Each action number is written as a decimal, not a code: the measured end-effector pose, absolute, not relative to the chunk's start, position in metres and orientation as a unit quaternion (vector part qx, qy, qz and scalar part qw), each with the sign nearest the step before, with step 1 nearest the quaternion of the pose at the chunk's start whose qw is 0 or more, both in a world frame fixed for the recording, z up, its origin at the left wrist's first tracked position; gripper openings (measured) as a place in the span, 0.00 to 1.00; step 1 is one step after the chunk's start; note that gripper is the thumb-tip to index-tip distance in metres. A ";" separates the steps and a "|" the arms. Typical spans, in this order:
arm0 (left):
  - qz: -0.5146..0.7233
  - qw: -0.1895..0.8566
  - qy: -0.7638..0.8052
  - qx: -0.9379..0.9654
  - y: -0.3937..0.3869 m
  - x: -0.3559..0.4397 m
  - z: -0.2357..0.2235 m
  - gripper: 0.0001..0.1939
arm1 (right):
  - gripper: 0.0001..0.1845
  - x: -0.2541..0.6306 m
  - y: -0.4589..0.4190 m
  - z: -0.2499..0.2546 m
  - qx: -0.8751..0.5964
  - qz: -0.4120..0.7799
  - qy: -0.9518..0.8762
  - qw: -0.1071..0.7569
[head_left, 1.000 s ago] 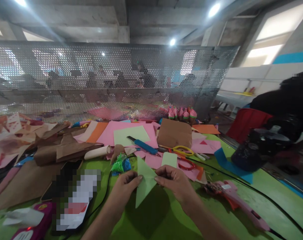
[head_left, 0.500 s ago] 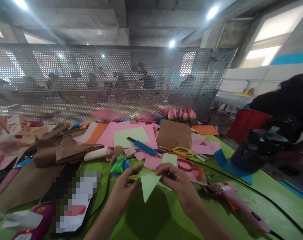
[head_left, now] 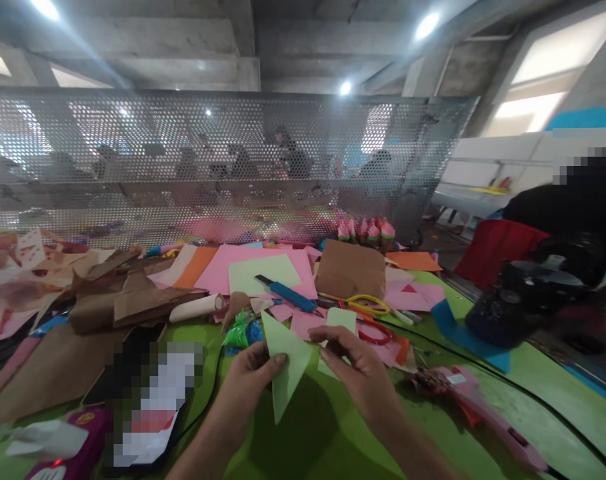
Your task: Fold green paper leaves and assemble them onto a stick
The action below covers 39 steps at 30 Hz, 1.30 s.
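A folded, pointed piece of pale green paper (head_left: 289,360) is pinched between the thumb and fingers of my left hand (head_left: 250,373), one tip pointing down over the table. Close to its right corner, my right hand (head_left: 355,360) has its thumb and index finger apart, with no clear grip on the sheet. Partly behind those right fingers shows a second pale green piece (head_left: 330,365); whether they touch it I cannot tell. Beyond the hands lie another pale green piece (head_left: 341,320), red-handled scissors (head_left: 375,331) and a blue utility knife (head_left: 290,295).
Yellow-handled scissors (head_left: 367,305), pink sheets (head_left: 210,272) and a brown paper stack (head_left: 350,270) lie behind. A pink glue gun (head_left: 497,420) with its cable is on the right, a phone (head_left: 157,407) on the left. A perforated metal screen (head_left: 207,160) stands at the back.
The green paper has turned and moved slightly left, its upper point now raised. My right fingers have parted from its edge, while my left thumb now presses on its face.
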<state>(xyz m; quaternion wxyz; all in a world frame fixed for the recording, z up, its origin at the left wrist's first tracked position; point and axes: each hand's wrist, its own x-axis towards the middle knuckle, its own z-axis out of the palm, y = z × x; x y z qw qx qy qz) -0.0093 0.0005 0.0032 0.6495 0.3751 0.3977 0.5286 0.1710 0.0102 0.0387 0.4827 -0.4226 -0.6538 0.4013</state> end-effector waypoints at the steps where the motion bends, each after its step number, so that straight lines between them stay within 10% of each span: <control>1: 0.533 0.638 0.404 0.383 0.001 -0.010 0.003 0.17 | 0.11 0.172 0.011 0.038 -0.429 0.433 -0.633 0.478; 39: 0.303 0.374 0.525 0.701 -0.004 -0.010 -0.002 0.08 | 0.08 0.171 0.019 0.022 -0.437 0.460 -0.616 0.467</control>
